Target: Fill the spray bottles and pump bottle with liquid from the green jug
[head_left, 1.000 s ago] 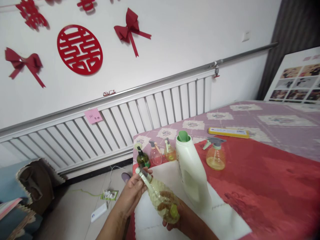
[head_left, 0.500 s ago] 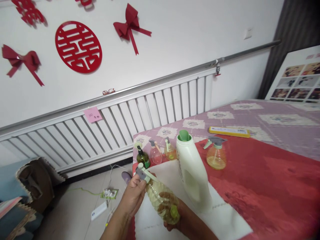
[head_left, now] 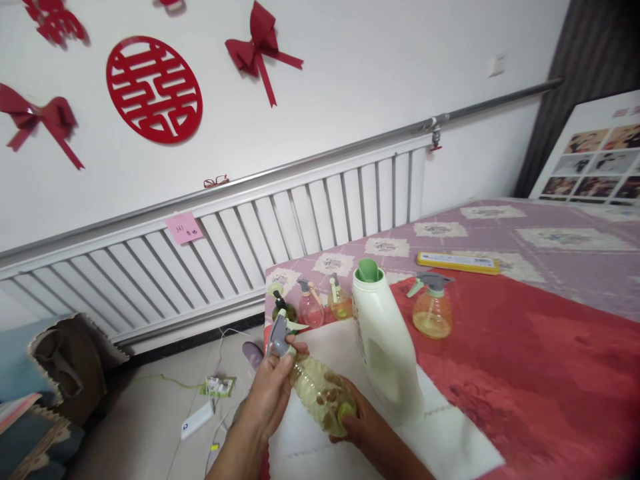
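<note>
A clear spray bottle (head_left: pixel 317 390) with a grey and pale green trigger head lies tilted between my two hands, over the white cloth. My left hand (head_left: pixel 275 383) grips the spray head (head_left: pixel 281 337) at the bottle's neck. Around the bottle's base my right hand (head_left: pixel 350 413) is closed, its fingers visible through the plastic. Some yellowish liquid shows at the low end. Just right of my hands stands a large white jug (head_left: pixel 387 353) with a green piece in its mouth.
Behind my hands stand a dark pump bottle (head_left: pixel 285 310), a pink spray bottle (head_left: pixel 313 310) and a small yellowish one (head_left: pixel 341 307). An orange-tinted spray bottle (head_left: pixel 433 317) is on the red cloth (head_left: pixel 525 360). Farther back lies a yellow flat box (head_left: pixel 457 263).
The spray head has turned in my left hand, so its pale trigger now points to the right. My right hand still holds the base.
</note>
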`<state>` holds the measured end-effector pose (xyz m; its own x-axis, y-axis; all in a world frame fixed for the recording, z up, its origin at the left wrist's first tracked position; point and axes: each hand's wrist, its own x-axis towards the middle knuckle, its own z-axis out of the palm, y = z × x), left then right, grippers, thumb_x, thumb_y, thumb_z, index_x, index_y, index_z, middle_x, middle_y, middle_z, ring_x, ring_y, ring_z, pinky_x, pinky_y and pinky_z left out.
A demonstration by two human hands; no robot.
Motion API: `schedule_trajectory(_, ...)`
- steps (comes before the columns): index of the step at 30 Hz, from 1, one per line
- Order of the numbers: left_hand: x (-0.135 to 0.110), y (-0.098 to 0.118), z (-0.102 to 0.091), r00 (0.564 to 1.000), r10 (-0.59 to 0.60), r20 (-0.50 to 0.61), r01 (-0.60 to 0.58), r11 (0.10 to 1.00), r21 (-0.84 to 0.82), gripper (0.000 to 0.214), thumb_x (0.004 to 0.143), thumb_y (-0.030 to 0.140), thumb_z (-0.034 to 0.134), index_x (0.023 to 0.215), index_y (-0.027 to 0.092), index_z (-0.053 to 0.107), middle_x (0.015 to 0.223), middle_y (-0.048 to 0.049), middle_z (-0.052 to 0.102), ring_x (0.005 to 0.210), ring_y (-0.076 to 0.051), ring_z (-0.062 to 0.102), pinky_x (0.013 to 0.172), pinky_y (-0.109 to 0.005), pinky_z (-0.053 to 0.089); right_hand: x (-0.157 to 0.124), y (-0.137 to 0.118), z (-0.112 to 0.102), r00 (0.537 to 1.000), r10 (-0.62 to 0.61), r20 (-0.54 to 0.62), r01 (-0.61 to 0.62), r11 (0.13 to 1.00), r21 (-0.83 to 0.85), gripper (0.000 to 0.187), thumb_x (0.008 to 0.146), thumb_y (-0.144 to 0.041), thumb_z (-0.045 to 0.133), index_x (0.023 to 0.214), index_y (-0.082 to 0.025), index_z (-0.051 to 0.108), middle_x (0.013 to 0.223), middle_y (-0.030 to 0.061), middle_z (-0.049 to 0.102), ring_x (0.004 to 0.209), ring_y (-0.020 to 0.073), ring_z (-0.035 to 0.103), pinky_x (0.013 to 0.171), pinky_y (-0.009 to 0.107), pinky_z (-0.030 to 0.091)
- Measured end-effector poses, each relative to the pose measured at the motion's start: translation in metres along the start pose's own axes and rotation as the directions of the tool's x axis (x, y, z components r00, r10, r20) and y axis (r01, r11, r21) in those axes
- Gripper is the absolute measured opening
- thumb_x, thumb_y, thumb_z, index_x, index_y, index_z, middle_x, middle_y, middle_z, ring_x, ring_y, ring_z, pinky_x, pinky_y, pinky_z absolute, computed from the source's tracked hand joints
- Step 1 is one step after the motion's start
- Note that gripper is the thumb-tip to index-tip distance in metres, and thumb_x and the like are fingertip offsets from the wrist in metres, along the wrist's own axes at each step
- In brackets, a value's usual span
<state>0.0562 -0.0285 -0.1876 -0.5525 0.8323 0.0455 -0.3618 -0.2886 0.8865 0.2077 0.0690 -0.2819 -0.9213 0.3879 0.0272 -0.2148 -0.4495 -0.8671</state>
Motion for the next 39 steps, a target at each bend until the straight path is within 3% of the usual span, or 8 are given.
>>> schedule_trajectory(4, -0.005, 0.011, 0.001, 0.992, -0.06, 0.108, 0.071, 0.992, -0.101, 0.041, 0.076, 0.033, 0.074, 0.113, 0.021, 0.063, 0.109, -0.0079, 0.069, 0.113, -0.026, 0.059, 0.103, -0.041, 0.038, -0.001, -0.003, 0.0, 0.999, 0.018, 0.044, -0.021, 0.997, 0.069, 0.083, 0.059, -0.066, 0.077, 0.128, -0.03, 0.049, 0.108, 0.0054, 0.062, 0.08, 0.0156, 0.061, 0.065, 0.028, 0.049)
schedule_trajectory(8, -0.006, 0.016, 0.001, 0.989, -0.062, 0.131, 0.073, 0.994, -0.082, 0.037, 0.074, 0.028, 0.076, 0.109, 0.02, 0.065, 0.106, -0.0076, 0.07, 0.106, -0.024, 0.063, 0.097, -0.038, 0.043, -0.002, -0.007, 0.0, 0.997, 0.037, 0.064, -0.042, 0.996, 0.081, 0.083, 0.058, -0.067, 0.077, 0.128, -0.031, 0.049, 0.104, 0.0039, 0.063, 0.076, 0.0146, 0.061, 0.064, 0.027, 0.048)
schedule_trajectory(16, -0.001, -0.001, -0.002, 0.995, 0.033, -0.098, -0.028, 0.998, 0.053, 0.037, 0.064, 0.035, 0.085, 0.09, 0.018, 0.065, 0.084, -0.001, 0.068, 0.077, -0.014, 0.063, 0.074, -0.024, 0.047, 0.001, -0.004, 0.0, 0.998, 0.044, 0.041, -0.046, 0.998, 0.051, 0.084, 0.057, -0.064, 0.079, 0.127, -0.029, 0.05, 0.11, 0.0063, 0.063, 0.078, 0.0152, 0.06, 0.064, 0.027, 0.047)
schedule_trajectory(23, -0.005, 0.005, 0.004, 0.997, -0.071, -0.01, 0.069, 0.989, -0.127, 0.04, 0.073, 0.037, 0.077, 0.108, 0.021, 0.064, 0.107, -0.0082, 0.07, 0.103, -0.023, 0.064, 0.091, -0.035, 0.046, 0.0, -0.008, 0.003, 1.0, 0.023, 0.008, -0.023, 0.996, 0.084, 0.084, 0.057, -0.062, 0.08, 0.128, -0.029, 0.049, 0.11, 0.0063, 0.063, 0.079, 0.0151, 0.06, 0.064, 0.027, 0.046)
schedule_trajectory(27, -0.004, 0.009, 0.001, 0.998, -0.065, 0.027, 0.067, 0.991, -0.113, 0.036, 0.076, 0.032, 0.076, 0.108, 0.019, 0.065, 0.106, -0.0093, 0.07, 0.105, -0.024, 0.064, 0.094, -0.038, 0.046, -0.001, -0.012, 0.003, 0.999, 0.03, 0.011, -0.031, 0.997, 0.075, 0.083, 0.059, -0.063, 0.078, 0.129, -0.028, 0.048, 0.109, 0.0064, 0.063, 0.078, 0.0158, 0.06, 0.064, 0.028, 0.045)
schedule_trajectory(30, -0.002, 0.004, -0.002, 0.999, -0.02, -0.042, 0.017, 0.997, -0.07, 0.033, 0.072, 0.03, 0.079, 0.099, 0.018, 0.065, 0.097, -0.0063, 0.071, 0.098, -0.021, 0.065, 0.091, -0.035, 0.047, 0.0, -0.012, 0.002, 1.0, -0.005, -0.008, 0.005, 1.0, -0.014, 0.085, 0.058, -0.059, 0.08, 0.129, -0.027, 0.047, 0.111, 0.0067, 0.063, 0.09, 0.0206, 0.06, 0.075, 0.033, 0.046)
schedule_trajectory(35, 0.001, -0.007, -0.004, 0.961, 0.049, -0.273, -0.054, 0.998, -0.01, 0.029, 0.071, 0.032, 0.08, 0.087, 0.019, 0.06, 0.088, -0.0025, 0.07, 0.086, -0.017, 0.067, 0.089, -0.034, 0.046, 0.004, -0.008, 0.002, 0.997, -0.057, -0.043, 0.047, 0.981, -0.188, 0.084, 0.056, -0.043, 0.084, 0.128, -0.027, 0.045, 0.115, 0.006, 0.061, 0.103, 0.0252, 0.059, 0.09, 0.038, 0.044)
schedule_trajectory(39, -0.002, -0.002, -0.002, 0.982, 0.035, -0.185, -0.044, 0.998, -0.044, 0.028, 0.077, 0.032, 0.075, 0.098, 0.021, 0.061, 0.096, -0.0041, 0.07, 0.094, -0.018, 0.065, 0.092, -0.035, 0.045, 0.004, -0.008, 0.001, 0.994, -0.086, -0.072, 0.067, 0.97, -0.234, 0.084, 0.059, -0.041, 0.081, 0.13, -0.026, 0.04, 0.117, 0.0079, 0.06, 0.108, 0.0264, 0.058, 0.092, 0.04, 0.043)
